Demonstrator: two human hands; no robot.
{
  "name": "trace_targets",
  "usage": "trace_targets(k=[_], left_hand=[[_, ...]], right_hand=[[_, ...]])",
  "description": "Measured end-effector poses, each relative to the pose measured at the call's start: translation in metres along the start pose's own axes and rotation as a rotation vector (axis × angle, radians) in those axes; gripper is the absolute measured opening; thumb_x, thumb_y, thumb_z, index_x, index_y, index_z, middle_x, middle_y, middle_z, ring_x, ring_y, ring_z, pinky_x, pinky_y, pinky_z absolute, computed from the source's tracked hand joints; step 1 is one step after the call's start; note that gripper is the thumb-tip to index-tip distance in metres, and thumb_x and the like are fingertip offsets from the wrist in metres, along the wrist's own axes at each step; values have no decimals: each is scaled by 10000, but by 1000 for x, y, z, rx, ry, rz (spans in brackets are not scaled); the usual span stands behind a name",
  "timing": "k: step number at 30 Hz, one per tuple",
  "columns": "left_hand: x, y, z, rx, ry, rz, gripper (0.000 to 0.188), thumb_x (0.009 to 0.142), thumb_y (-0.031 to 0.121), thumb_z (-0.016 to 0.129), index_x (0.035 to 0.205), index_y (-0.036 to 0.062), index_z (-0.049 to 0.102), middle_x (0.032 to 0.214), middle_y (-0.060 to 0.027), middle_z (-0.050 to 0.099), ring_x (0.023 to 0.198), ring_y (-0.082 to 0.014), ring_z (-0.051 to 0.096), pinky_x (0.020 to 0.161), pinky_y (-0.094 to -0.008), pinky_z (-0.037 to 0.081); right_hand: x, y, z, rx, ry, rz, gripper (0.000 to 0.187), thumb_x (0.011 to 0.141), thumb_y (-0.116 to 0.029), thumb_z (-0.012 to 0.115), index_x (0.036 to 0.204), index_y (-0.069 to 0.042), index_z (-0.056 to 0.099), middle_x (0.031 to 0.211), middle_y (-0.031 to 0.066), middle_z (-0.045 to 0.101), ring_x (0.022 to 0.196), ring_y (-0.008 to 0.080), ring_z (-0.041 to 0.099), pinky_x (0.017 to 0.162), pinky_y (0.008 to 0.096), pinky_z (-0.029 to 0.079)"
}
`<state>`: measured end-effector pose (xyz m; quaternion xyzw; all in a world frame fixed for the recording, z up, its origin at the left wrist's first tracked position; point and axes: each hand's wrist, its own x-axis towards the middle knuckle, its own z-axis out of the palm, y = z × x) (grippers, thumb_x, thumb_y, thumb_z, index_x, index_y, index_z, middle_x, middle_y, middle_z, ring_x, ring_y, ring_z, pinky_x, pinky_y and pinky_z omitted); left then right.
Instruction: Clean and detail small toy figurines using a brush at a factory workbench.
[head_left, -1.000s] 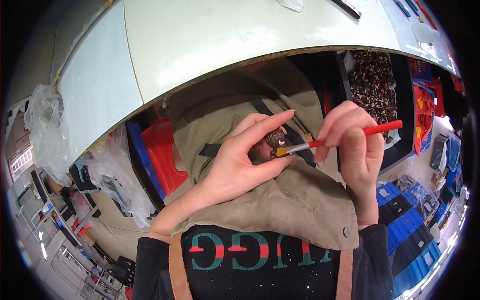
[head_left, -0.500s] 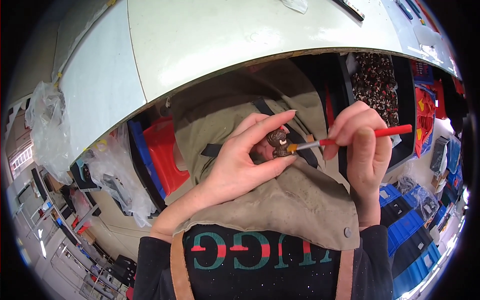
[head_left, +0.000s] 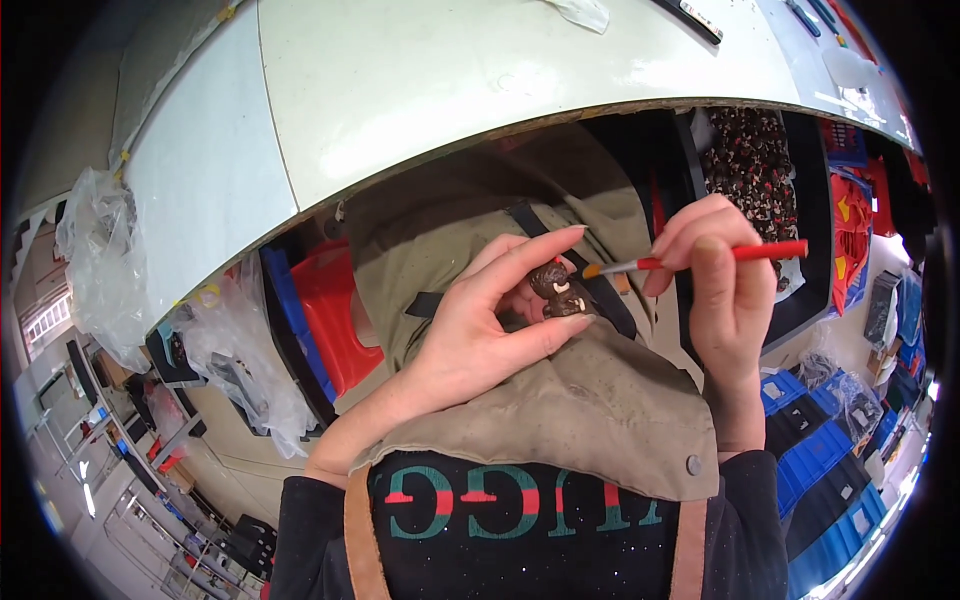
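Between the thumb and fingers of my left hand [head_left: 475, 315] sits a small dark brown figurine [head_left: 556, 290] with pale and red spots. My right hand [head_left: 722, 275] grips a paintbrush [head_left: 770, 250] with a red handle and a metal ferrule. Its tan bristles point left toward the figurine, a small gap away from it. Both hands are over the olive-brown apron [head_left: 560, 390] on my lap. My left fingers partly cover the figurine's left side.
A pale worktable [head_left: 420, 80] curves across the front. To the right, a black bin [head_left: 815, 200] holds many small brown figurines [head_left: 750, 170]. Blue crates [head_left: 810, 465] stand at the lower right; a red stool [head_left: 335, 320] and plastic bags [head_left: 240, 350] are on the left.
The brush tip has come off the figurine, and my right hand has shifted slightly left and up. The figurine is turned a little in my left hand, showing more of its pale parts.
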<state>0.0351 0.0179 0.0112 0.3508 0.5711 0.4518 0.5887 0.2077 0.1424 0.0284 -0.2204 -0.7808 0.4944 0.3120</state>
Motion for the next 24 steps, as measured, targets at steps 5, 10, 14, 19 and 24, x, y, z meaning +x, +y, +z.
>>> trace_targets(k=[5, 10, 14, 19, 24], left_hand=[[4, 0, 2, 32, -18, 27, 626, 757, -39, 713, 1334, 70, 495, 1080, -25, 508, 871, -57, 518, 722, -180, 437], [3, 0, 3, 29, 2, 49, 616, 763, -49, 704, 1330, 67, 494, 1083, -28, 515, 900, -66, 537, 749, -187, 449], [6, -3, 6, -27, 13, 34, 613, 777, -55, 691, 1338, 71, 478, 1112, -34, 524, 923, -71, 544, 781, -200, 459], [7, 0, 11, -100, 2, 26, 631, 791, -65, 672, 1362, 60, 432, 1295, -86, 495, 999, -94, 547, 870, -241, 452], [9, -3, 17, -111, 7, 127, 571, 822, 0, 674, 1343, 75, 455, 1265, -67, 508, 1038, -115, 559, 902, -241, 468]], right_hand=[[-3, -6, 3, 350, 77, 143, 269, 999, -201, 412, 834, -16, 518, 814, 107, 550, 634, 127, 541, 587, 235, 460], [-2, 7, -10, 139, 146, 158, 325, 1023, -236, 345, 817, -29, 487, 812, 92, 509, 733, 141, 512, 670, 253, 432], [-6, 16, -15, 204, 177, 206, 341, 1026, -251, 342, 780, -44, 454, 803, 81, 494, 778, 158, 476, 733, 279, 389], [-13, 20, -5, 376, -13, 555, 206, 1002, -157, 386, 858, -44, 480, 889, 75, 570, 567, 31, 439, 514, 166, 363], [-13, 20, -4, 509, -210, 674, 235, 945, -222, 537, 1061, -28, 476, 981, 95, 625, 638, 60, 495, 581, 209, 437]])
